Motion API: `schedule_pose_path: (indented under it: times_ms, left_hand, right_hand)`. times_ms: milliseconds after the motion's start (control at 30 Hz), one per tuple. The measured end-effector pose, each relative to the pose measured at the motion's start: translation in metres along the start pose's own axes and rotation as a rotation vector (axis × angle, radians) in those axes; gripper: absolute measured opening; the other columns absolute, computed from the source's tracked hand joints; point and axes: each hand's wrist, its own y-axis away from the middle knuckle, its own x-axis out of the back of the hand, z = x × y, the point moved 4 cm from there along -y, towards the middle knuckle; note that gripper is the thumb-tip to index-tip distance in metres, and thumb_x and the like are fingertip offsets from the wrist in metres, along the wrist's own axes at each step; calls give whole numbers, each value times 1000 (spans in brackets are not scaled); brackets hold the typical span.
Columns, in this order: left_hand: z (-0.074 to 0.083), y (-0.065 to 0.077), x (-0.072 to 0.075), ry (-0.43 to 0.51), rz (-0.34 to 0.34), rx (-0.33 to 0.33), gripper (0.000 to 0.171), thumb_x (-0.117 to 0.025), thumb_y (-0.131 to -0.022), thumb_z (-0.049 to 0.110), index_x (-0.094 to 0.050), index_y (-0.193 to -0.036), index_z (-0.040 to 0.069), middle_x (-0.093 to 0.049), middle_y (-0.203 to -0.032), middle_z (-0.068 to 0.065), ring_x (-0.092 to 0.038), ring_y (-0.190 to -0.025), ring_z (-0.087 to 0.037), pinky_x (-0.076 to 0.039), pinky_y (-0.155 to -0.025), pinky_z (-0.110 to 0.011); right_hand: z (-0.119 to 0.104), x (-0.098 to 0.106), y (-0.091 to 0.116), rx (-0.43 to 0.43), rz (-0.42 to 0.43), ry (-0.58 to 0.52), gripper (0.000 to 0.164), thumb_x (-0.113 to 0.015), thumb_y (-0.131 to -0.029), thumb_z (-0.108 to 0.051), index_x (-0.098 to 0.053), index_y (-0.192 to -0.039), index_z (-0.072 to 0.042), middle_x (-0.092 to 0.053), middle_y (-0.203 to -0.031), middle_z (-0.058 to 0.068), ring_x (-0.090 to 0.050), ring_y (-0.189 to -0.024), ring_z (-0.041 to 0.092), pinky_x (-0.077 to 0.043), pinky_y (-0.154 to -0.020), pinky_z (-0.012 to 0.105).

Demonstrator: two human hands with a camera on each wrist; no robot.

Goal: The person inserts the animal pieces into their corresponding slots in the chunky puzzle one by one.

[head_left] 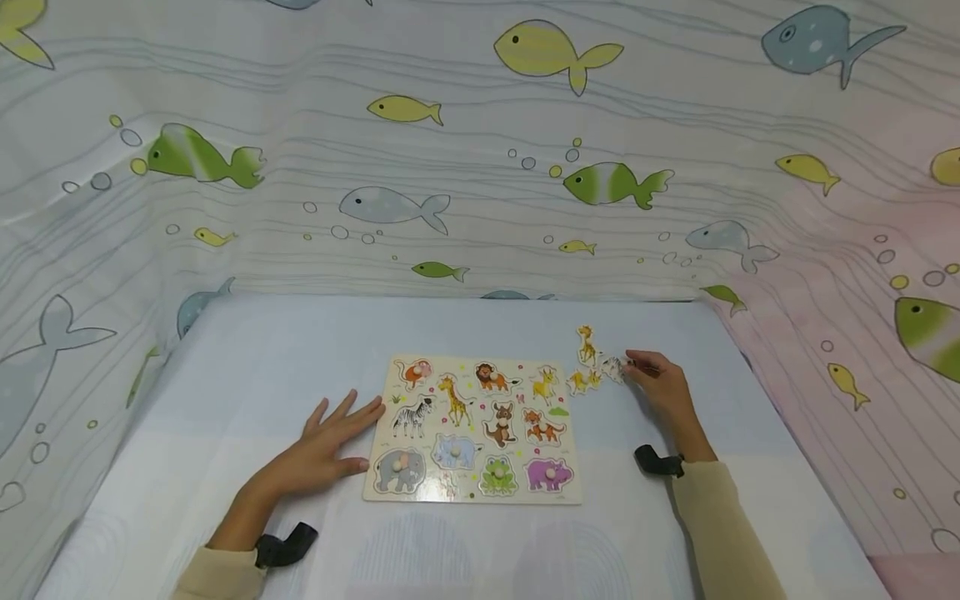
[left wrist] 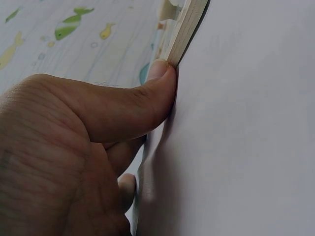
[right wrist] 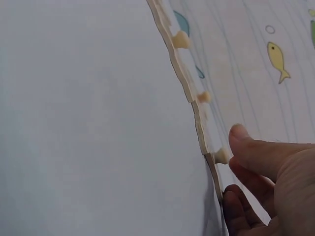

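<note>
A wooden animal puzzle board (head_left: 442, 492) lies on the table. My left hand (head_left: 326, 450) is beside its left edge with fingers spread; in the left wrist view the thumb (left wrist: 160, 93) touches the board's edge. My right hand (head_left: 663, 392) is at the zebra piece (head_left: 612, 367), beyond the board's upper right corner. In the right wrist view its thumb and fingers are around a wooden knob (right wrist: 221, 156), the thumb apart from it. A giraffe piece (head_left: 587, 344) and a yellow animal piece (head_left: 583, 381) lie beside the zebra.
Knobbed pieces sit along the board's lower part: a grey elephant (head_left: 400, 472), a blue animal (head_left: 456, 452), a green frog (head_left: 498, 476) and a purple hippo (head_left: 550, 476). Fish-patterned cloth (head_left: 480, 150) rises behind the table (head_left: 300, 333) and at both sides.
</note>
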Motion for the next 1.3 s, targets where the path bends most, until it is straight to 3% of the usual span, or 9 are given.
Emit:
schedule_pose_path:
  times_ms: [100, 267, 800, 1300]
  left_hand:
    - [0, -1, 2, -6, 0, 3, 82, -76, -84, 30, -39, -155, 15, -34, -162, -10, -10, -153, -47, 8, -120, -65]
    - [3, -2, 4, 8, -8, 6, 81, -76, -84, 28, -38, -155, 14, -33, -162, -11, -9, -153, -47, 9, -120, -65]
    - [1, -2, 3, 6, -3, 9, 81, -76, -84, 30, -39, -154, 14, -34, -162, -11, -10, -153, -48, 9, -121, -64]
    - [1, -3, 0, 5, -14, 14, 82, -76, -83, 31, -38, -155, 13, -33, -162, -11, -9, -153, -47, 10, -121, -63]
  right_hand:
    - [0, -1, -2, 17, 2, 37, 42, -69, -95, -26, -64, -132, -7, -62, -133, 16, -59, -121, 31, -49, -103, 42]
    - [3, -2, -4, -46, 12, 52, 42, -71, -94, -24, -64, -132, -8, -62, -133, 15, -59, -120, 34, -48, -104, 50]
    - [-3, -5, -7, -35, 16, 137, 34, -69, -95, -20, -68, -126, -6, -61, -131, 16, -57, -118, 34, -48, -100, 50]
    - [-1, -6, -8, -26, 49, 115, 27, -70, -94, -18, -72, -118, -5, -64, -126, 16, -60, -118, 35, -49, -101, 50]
